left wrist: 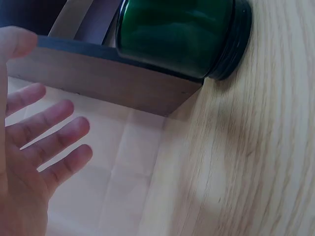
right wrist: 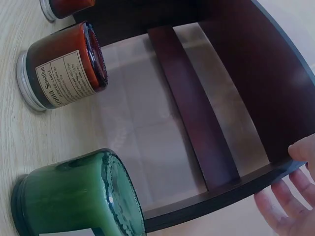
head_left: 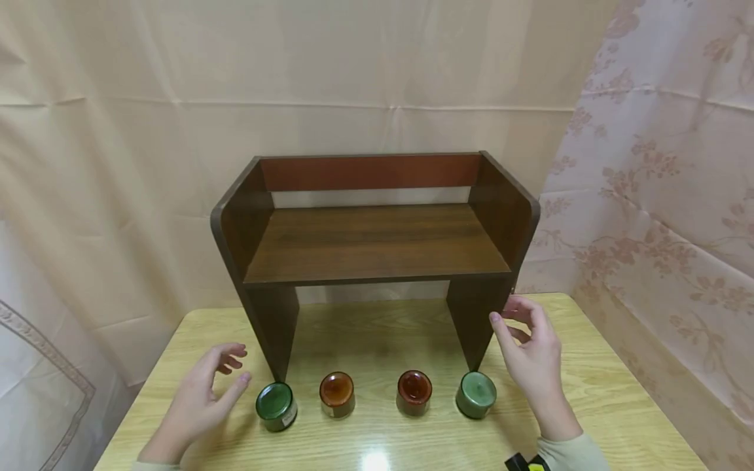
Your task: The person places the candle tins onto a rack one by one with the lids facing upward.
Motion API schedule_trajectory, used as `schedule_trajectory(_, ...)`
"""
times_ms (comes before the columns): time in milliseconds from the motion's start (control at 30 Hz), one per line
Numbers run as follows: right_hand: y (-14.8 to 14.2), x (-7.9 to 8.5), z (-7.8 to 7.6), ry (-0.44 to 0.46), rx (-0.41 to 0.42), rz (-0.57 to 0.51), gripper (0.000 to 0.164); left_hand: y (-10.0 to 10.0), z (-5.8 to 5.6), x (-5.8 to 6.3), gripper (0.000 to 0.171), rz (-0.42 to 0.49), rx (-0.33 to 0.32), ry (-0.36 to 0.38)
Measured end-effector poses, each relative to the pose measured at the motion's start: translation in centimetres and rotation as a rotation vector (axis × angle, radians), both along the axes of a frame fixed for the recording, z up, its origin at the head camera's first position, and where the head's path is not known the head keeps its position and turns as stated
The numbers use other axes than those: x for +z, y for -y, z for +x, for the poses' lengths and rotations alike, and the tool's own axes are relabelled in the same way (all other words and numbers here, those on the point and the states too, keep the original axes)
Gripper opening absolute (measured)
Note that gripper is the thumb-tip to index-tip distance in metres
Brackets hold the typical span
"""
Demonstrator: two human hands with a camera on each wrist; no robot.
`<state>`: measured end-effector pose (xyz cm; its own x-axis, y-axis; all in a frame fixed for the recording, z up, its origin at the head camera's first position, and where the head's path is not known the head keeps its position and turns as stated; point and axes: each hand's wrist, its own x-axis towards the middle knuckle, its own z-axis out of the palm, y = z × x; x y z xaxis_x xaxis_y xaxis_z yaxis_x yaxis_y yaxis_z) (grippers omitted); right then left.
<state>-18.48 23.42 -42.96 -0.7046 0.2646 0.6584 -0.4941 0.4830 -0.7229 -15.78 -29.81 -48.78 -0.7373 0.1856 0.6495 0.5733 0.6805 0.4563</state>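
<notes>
The left hand (head_left: pixel 197 399) is open and holds nothing, its thumb spread from the loosely bent fingers. Just right of it stands the green jar (head_left: pixel 275 405), before the foot of the shelf (head_left: pixel 377 242). Next come the amber jar (head_left: pixel 338 396) and red jar (head_left: pixel 414 392), between the hands, then the pale jar (head_left: pixel 476 394), just left of the right hand (head_left: pixel 533 347). The jars' spacing probably lets fingers round each one. The right hand, relaxed and not visibly gripping, is at the shelf's right side, thumb and fingers astride its front edge, perhaps to steady it; contact cannot be told. Between the hands, the shelf's underside bounds upward movement behind the jars; the tabletop (head_left: pixel 601 366) gives the right hand room before its right edge.
</notes>
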Motion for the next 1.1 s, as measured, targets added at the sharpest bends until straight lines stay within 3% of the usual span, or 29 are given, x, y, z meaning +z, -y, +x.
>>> schedule_trajectory(267, 0.2, 0.0, -0.1, 0.041, -0.035, 0.020, 0.038, -0.8, 0.1, -0.1, 0.048, -0.078, -0.110, -0.016)
schedule_trajectory(400, 0.1, -0.1, -0.1, 0.064, -0.039, 0.033, 0.036, -1.1, 0.3, -0.4, 0.046, -0.101, -0.145, 0.029)
schedule_trajectory(600, -0.3, -0.1, -0.1, 0.063, -0.045, 0.042, 0.036, -1.6, 0.7, -0.8, 0.056, -0.118, -0.168, 0.099)
schedule_trajectory(867, -0.5, 0.0, -0.2, 0.035, -0.051, 0.041, 0.036, -2.5, 0.9, -2.1, 0.070, -0.105, -0.205, 0.113)
schedule_trajectory(1100, -0.4, -0.2, -0.1, 0.016, -0.022, 0.041, 0.038, -2.9, 1.3, -3.0, 0.075, -0.110, -0.173, 0.172)
